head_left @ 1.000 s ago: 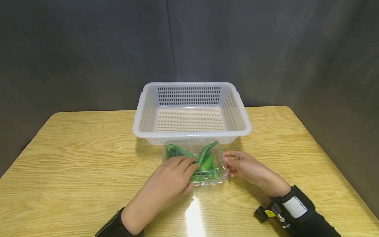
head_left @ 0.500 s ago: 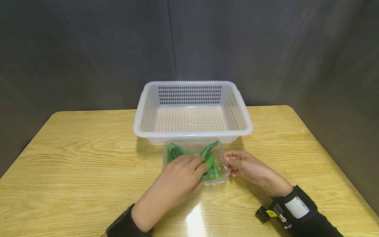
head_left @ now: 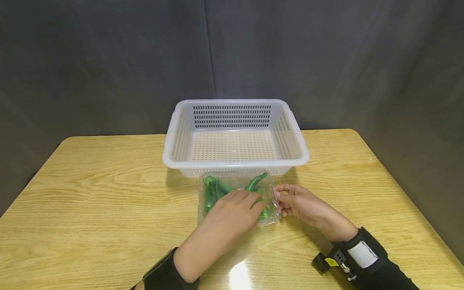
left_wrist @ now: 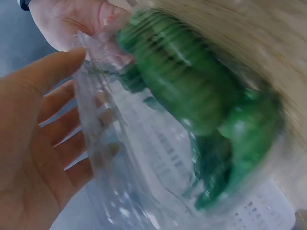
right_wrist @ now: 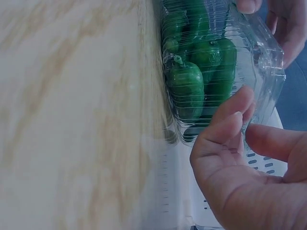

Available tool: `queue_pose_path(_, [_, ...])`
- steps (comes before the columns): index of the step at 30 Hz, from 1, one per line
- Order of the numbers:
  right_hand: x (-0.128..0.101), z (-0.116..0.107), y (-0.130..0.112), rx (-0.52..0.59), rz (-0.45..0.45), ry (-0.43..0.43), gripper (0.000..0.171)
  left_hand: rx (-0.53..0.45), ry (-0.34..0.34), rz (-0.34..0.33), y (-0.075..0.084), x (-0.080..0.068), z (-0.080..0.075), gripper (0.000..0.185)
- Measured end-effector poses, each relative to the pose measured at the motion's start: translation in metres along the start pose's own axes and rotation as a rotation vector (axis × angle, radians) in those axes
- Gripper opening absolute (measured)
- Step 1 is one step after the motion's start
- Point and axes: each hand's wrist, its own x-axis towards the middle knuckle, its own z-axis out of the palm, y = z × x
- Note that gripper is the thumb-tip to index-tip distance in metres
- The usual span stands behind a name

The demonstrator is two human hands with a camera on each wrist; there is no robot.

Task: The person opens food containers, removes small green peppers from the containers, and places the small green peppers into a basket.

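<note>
A clear plastic clamshell box with several green peppers in it stands on the table, just in front of the basket. Across its top lies my left hand, fingers stretched forward over the lid. In the left wrist view the left thumb touches the rim, and the other fingers show beyond the plastic edge. My right hand pinches the box's right end between thumb and fingertips. Part of the box and some peppers are hidden under the left hand in the head view.
A white perforated plastic basket stands behind the box on the wooden table. A dark grey curtain hangs at the back. Each wrist wears a black strap.
My left hand has slid to the right along the box, uncovering more of the peppers on its left side. The right hand, box and basket have stayed in place.
</note>
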Motion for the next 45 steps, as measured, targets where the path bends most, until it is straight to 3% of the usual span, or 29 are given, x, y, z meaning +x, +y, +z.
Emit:
queue_pose_path(15, [0.001,0.001,0.0,0.007,-0.012,-0.017,0.016,0.015,-0.134,-0.036,0.012,0.019,-0.01,0.041])
queue_pose_path(33, [0.0,-0.003,0.001,0.014,-0.016,-0.015,0.015,0.127,0.013,-0.02,0.024,0.02,0.003,0.026])
queue_pose_path(45, [0.0,-0.002,0.001,0.015,-0.012,-0.004,0.016,0.18,0.037,-0.056,0.031,0.026,0.008,0.017])
